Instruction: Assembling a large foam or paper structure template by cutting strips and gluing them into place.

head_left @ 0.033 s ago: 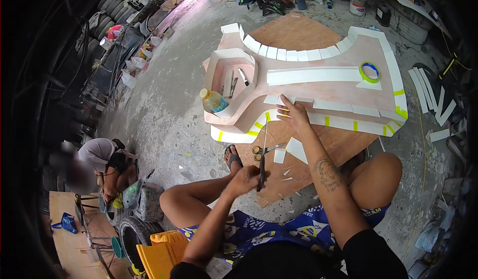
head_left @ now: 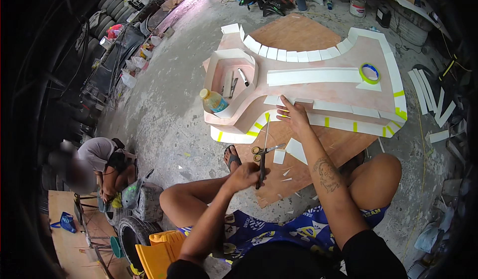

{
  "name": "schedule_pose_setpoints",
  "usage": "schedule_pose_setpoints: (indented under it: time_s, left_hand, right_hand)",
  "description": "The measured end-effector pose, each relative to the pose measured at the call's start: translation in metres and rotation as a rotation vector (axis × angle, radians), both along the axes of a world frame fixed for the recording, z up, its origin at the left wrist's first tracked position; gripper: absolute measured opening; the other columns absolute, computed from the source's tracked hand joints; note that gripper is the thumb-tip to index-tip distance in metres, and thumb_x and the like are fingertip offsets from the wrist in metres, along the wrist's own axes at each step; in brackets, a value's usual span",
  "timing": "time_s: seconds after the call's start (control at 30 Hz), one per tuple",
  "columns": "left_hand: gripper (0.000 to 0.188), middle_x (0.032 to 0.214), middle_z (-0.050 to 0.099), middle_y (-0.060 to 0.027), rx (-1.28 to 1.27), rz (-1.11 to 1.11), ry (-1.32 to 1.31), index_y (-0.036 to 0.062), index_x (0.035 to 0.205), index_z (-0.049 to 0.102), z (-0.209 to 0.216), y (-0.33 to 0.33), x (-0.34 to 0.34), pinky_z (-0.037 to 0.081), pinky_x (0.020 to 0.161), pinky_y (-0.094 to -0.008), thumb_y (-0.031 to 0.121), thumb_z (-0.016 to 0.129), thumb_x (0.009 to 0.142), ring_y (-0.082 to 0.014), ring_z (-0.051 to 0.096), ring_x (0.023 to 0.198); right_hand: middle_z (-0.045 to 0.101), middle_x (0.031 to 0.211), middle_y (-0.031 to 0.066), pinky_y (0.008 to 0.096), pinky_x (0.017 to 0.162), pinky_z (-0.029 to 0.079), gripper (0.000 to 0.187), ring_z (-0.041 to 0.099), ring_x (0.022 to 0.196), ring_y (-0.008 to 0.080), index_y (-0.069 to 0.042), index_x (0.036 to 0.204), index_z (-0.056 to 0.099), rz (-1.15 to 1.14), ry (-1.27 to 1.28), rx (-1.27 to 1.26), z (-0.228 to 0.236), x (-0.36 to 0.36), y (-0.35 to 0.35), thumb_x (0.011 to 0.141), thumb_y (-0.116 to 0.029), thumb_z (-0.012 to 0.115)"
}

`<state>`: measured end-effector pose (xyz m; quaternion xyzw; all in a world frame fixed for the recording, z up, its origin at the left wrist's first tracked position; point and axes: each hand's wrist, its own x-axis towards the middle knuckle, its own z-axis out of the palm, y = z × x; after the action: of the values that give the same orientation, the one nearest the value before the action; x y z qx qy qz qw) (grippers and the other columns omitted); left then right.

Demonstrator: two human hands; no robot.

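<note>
Gripping in the left hand: the left hand [head_left: 244,176] has its fingers closed round the black handle of a long, thin tool [head_left: 262,172]; its slender shaft points away from the body.
Tool tip: beside a yellow tape strip [head_left: 267,116] on the near curved edge of a pinkish panel [head_left: 333,92]; whether it touches cannot be told.
Right hand: the right hand [head_left: 295,115] has its fingers spread, nothing seen in them, at the panel's raised near edge; how firmly it presses is unclear.
Panel: in front of the person, across a plywood board [head_left: 338,140] on the concrete floor [head_left: 164,84], with white tabs [head_left: 291,56] along its far curve and a long white strip [head_left: 313,75] on top.
Octagonal recess: at the panel's left end, containing a yellow-capped bottle [head_left: 215,101] and a white marker [head_left: 243,76].
Tape roll: a yellow-green ring with a blue core [head_left: 377,73], on the panel's right part.
Scissors: a pair of scissors [head_left: 275,147] on the board, partly crossed by the tool's shaft.
Paper offcuts: white offcuts [head_left: 297,150] near the scissors; narrow white strips [head_left: 419,92] on the floor at right.
Crouching person: another person [head_left: 97,154] in a grey top, well apart at left, near a tyre [head_left: 144,229].
</note>
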<state>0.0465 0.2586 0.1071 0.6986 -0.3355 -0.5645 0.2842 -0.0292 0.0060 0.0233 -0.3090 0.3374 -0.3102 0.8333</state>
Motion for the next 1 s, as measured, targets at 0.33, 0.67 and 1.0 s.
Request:
schedule_pose_setpoints:
  time_s: [0.33, 0.67, 1.0]
  left_hand:
    - [0.044, 0.069, 0.065, -0.0111, 0.059, -0.054, -0.113, -0.0090, 0.083, 0.066, 0.015, -0.056, 0.025, 0.052, 0.047, -0.0264, 0.034, 0.067, 0.088, -0.0183, 0.066, 0.056]
    - [0.037, 0.059, 0.063, -0.0123, -0.101, -0.025, -0.107, -0.0087, 0.067, 0.062, -0.007, -0.070, 0.024, 0.051, 0.044, -0.0289, 0.022, 0.062, 0.088, -0.0198, 0.065, 0.049]
    - [0.036, 0.067, 0.066, -0.0119, -0.119, 0.024, 0.049, -0.0075, 0.085, 0.067, -0.022, -0.070, 0.027, 0.053, 0.049, -0.0273, 0.028, 0.065, 0.089, -0.0177, 0.066, 0.055]
  right_hand:
    - [0.064, 0.097, 0.0155, 0.0411, 0.076, 0.060, 0.041, 0.066, 0.086, 0.0265, 0.000, 0.108, 0.058, 0.041, -0.061, 0.026, 0.001, 0.001, 0.002, 0.083, -0.027, 0.075]
    - [0.063, 0.099, 0.0141, 0.0417, 0.077, 0.060, 0.033, 0.066, 0.089, 0.0264, 0.000, 0.104, 0.059, 0.004, -0.075, 0.012, 0.000, 0.004, 0.000, 0.083, -0.020, 0.076]
    - [0.065, 0.101, 0.0153, 0.0429, 0.079, 0.060, 0.031, 0.066, 0.091, 0.0293, 0.001, 0.105, 0.060, -0.025, -0.075, 0.014, -0.001, 0.005, 0.000, 0.083, -0.014, 0.075]
